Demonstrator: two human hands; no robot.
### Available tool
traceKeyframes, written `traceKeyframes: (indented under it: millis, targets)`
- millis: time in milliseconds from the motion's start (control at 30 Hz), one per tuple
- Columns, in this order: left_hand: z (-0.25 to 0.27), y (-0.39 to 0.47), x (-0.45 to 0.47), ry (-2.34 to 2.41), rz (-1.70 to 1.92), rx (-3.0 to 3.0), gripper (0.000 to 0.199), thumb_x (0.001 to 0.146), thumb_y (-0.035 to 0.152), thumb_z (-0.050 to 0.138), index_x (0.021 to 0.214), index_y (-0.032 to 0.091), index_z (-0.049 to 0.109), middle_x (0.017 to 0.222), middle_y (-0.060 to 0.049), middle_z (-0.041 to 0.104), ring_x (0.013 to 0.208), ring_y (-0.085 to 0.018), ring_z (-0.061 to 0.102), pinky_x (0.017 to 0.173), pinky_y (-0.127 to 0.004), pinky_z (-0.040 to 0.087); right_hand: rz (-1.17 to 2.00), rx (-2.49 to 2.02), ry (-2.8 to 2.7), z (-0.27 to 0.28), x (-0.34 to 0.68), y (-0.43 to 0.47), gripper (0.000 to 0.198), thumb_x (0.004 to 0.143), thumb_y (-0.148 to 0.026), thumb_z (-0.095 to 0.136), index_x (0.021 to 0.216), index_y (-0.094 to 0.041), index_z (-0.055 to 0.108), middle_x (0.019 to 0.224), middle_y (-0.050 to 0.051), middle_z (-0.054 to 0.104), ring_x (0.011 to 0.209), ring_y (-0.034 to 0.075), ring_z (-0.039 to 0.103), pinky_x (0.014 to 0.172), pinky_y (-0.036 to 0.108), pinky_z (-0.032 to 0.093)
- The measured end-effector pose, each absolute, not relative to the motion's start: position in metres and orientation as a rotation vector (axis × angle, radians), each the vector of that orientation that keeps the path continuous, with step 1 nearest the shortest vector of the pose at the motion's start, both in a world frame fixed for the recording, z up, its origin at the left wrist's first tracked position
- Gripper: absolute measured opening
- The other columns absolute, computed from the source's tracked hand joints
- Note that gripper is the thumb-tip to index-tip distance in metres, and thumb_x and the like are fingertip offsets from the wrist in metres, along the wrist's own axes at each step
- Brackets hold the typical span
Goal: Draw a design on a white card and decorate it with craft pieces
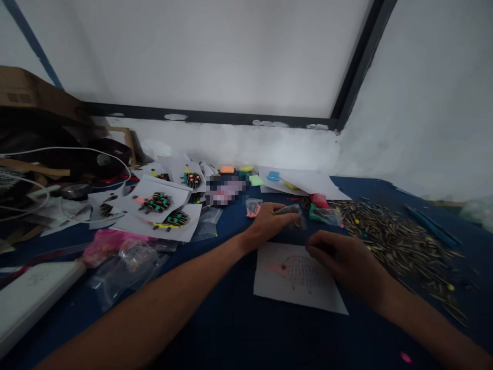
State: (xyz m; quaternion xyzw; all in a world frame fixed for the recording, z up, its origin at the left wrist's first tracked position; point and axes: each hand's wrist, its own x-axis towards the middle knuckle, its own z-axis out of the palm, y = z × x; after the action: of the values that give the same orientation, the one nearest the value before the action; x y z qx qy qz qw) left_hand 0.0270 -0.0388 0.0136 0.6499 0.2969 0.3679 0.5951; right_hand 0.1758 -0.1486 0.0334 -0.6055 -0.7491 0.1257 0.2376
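Note:
My left hand is closed on a small clear plastic bag with something dark in it, just beyond the top edge of a white sheet. That sheet of paper lies on the blue table and carries a hedgehog drawing, its snout coloured pink and its body covered in small marks. Over the sheet's right side hovers my right hand, fingers curled and thumb drawn in. Whatever its fingertips may hold is hidden.
Striped sunflower seeds are heaped on the right beside a blue strip-like object. Finished seed hedgehogs on paper crowd the left, near plastic bags and a white box. Coloured clay packets sit by the wall.

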Motion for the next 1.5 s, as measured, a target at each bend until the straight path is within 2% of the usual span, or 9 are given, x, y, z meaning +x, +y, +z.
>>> traceKeyframes:
  millis: [233, 433, 633, 767, 967, 1067, 1233, 1500]
  targets:
    - [0.009, -0.036, 0.029, 0.688, 0.849, 1.497, 0.028, 0.069, 0.035, 0.068, 0.056, 0.015, 0.053, 0.051, 0.006, 0.037, 0.047, -0.005, 0.032, 0.046, -0.023, 0.022, 0.272, -1.646, -2.080, 0.032, 0.170, -0.152, 0.027, 0.092, -0.033, 0.042, 0.068, -0.022, 0.047, 0.056, -0.002, 0.053, 0.048, 0.011, 0.047, 0.047, 0.024, 0.031]
    - [0.010, -0.036, 0.030, 0.679, 0.849, 1.499, 0.026, 0.069, 0.032, 0.068, 0.056, 0.014, 0.055, 0.051, 0.006, 0.039, 0.047, -0.005, 0.031, 0.047, -0.023, 0.022, 0.086, -1.629, -2.126, 0.032, 0.165, -0.157, 0.039, 0.092, -0.037, 0.042, 0.057, -0.022, 0.036, 0.052, -0.002, 0.043, 0.046, 0.011, 0.041, 0.046, 0.025, 0.028]
    - [0.007, -0.033, 0.031, 0.669, 0.846, 1.519, 0.025, 0.070, 0.033, 0.067, 0.057, 0.014, 0.056, 0.051, 0.006, 0.041, 0.046, -0.005, 0.031, 0.047, -0.023, 0.022, 0.211, -1.617, -2.106, 0.030, 0.172, -0.163, 0.015, 0.088, -0.027, 0.047, 0.076, -0.022, 0.055, 0.069, 0.002, 0.060, 0.058, 0.014, 0.055, 0.052, 0.026, 0.040]
    - [0.005, -0.033, 0.031, 0.680, 0.844, 1.539, 0.027, 0.070, 0.035, 0.067, 0.057, 0.014, 0.055, 0.051, 0.006, 0.040, 0.047, -0.005, 0.033, 0.047, -0.023, 0.022, 0.269, -1.579, -2.047, 0.027, 0.177, -0.171, 0.017, 0.089, -0.029, 0.049, 0.081, -0.023, 0.063, 0.080, 0.003, 0.065, 0.068, 0.016, 0.061, 0.058, 0.028, 0.045]
    - [0.007, -0.035, 0.030, 0.699, 0.839, 1.562, 0.028, 0.068, 0.036, 0.068, 0.056, 0.014, 0.055, 0.050, 0.006, 0.039, 0.046, -0.005, 0.031, 0.047, -0.023, 0.021, -0.012, -1.563, -2.088, 0.023, 0.173, -0.184, 0.029, 0.094, -0.032, 0.043, 0.069, -0.021, 0.053, 0.067, 0.001, 0.056, 0.060, 0.014, 0.053, 0.055, 0.026, 0.040]
    - [0.007, -0.035, 0.030, 0.703, 0.847, 1.566, 0.029, 0.068, 0.037, 0.068, 0.056, 0.014, 0.056, 0.050, 0.005, 0.040, 0.047, -0.005, 0.031, 0.047, -0.023, 0.021, -0.084, -1.559, -2.084, 0.023, 0.169, -0.188, 0.028, 0.095, -0.030, 0.041, 0.069, -0.022, 0.047, 0.064, 0.000, 0.052, 0.059, 0.013, 0.051, 0.054, 0.026, 0.039]
    - [0.005, -0.034, 0.031, 0.699, 0.850, 1.572, 0.031, 0.068, 0.038, 0.068, 0.054, 0.015, 0.052, 0.050, 0.006, 0.038, 0.046, -0.005, 0.031, 0.046, -0.023, 0.021, 0.080, -1.538, -2.087, 0.022, 0.169, -0.190, 0.016, 0.092, -0.024, 0.043, 0.082, -0.023, 0.055, 0.076, 0.002, 0.058, 0.064, 0.014, 0.056, 0.054, 0.025, 0.044]
    - [0.006, -0.033, 0.030, 0.672, 0.874, 1.610, 0.030, 0.069, 0.033, 0.066, 0.053, 0.015, 0.050, 0.051, 0.006, 0.037, 0.047, -0.005, 0.031, 0.048, -0.023, 0.022, 0.334, -1.489, -1.978, 0.017, 0.172, -0.190, 0.015, 0.090, -0.026, 0.049, 0.087, -0.024, 0.064, 0.088, 0.005, 0.063, 0.071, 0.014, 0.061, 0.055, 0.024, 0.047]
